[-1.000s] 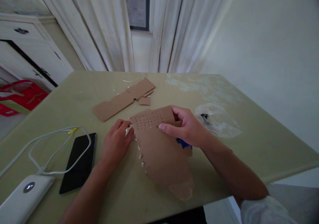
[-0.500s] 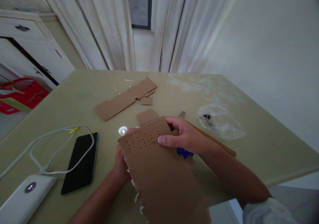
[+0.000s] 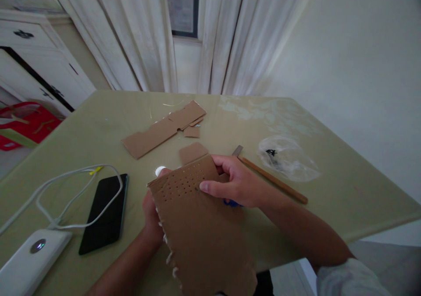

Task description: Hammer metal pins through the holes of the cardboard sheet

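A large brown cardboard piece (image 3: 204, 239) with rows of small punched holes near its top edge is held tilted over the near side of the table. My left hand (image 3: 153, 217) grips its ragged left edge, most of the fingers hidden behind it. My right hand (image 3: 230, 182) pinches the upper right part, thumb on the front beside the holes. Beneath that hand a blue object (image 3: 233, 203) shows only in part. A metal blade tip (image 3: 237, 150) and a wooden stick (image 3: 276, 181) lie just beyond my right hand.
Cut cardboard strips (image 3: 164, 129) and a small cardboard piece (image 3: 193, 153) lie farther back. A clear plastic bag (image 3: 289, 158) is at right. On the left are a phone (image 3: 104, 212), a white power bank (image 3: 36, 261) and a looped cable (image 3: 75, 169).
The cardboard and both hands have shifted slightly left. More of the wooden stick shows now, while less of the blue object and the white round thing is visible.
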Available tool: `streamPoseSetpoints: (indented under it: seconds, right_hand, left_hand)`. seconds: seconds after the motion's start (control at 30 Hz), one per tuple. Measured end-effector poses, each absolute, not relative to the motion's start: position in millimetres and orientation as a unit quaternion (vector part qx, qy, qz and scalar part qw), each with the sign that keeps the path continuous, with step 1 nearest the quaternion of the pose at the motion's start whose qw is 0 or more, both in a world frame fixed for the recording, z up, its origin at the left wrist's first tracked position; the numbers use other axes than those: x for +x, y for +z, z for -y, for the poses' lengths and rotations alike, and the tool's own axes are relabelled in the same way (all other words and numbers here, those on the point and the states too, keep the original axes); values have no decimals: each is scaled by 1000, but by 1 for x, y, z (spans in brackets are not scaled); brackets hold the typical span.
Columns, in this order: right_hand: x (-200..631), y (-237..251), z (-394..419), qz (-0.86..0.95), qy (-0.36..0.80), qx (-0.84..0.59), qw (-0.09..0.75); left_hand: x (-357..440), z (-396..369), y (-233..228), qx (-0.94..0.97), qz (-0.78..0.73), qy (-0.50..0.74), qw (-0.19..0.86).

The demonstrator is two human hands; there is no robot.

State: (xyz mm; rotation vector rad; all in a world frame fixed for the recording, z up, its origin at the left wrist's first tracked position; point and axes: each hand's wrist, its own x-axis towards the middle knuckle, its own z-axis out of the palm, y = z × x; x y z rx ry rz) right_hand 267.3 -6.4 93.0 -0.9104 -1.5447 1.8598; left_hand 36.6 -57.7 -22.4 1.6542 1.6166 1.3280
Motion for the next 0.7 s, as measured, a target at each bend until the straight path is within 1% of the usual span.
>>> streamPoseSetpoints:
  seconds: [0.1,0.17,0.23,0.3,0.33,0.4,0.5,0.57,0.7]
  right_hand:
    - [269,95,5,586,667,-347,301]
    - [270,97,3,595,650,-350,318]
    - [270,99,3,609,631,-355,325]
    - [269,100,3,629,605,-369,319]
    - [268,101,4,640,591,-377,313]
    - [267,100,4,658,566,-393,304]
    - [267,98,5,688,523,-409,293]
    - [267,96,5,709,493,-416,285]
    - [267,96,6,735,464,-417,267]
  left_hand:
    - [40,44,-4,588,-549,537,256]
    - [41,34,7,545,-538,575,289]
    - [40,28,15,488,-550,634,239]
    - [39,29,21,494,-523,675,165]
    - [40,31,23,534,-490,676,131]
    - [43,37,25,648,-413,638,59]
    - [51,44,25,739,-376,557,-46]
    - [57,45,24,736,-383,555,-55]
    - [60,44,19,728,-356,585,-17]
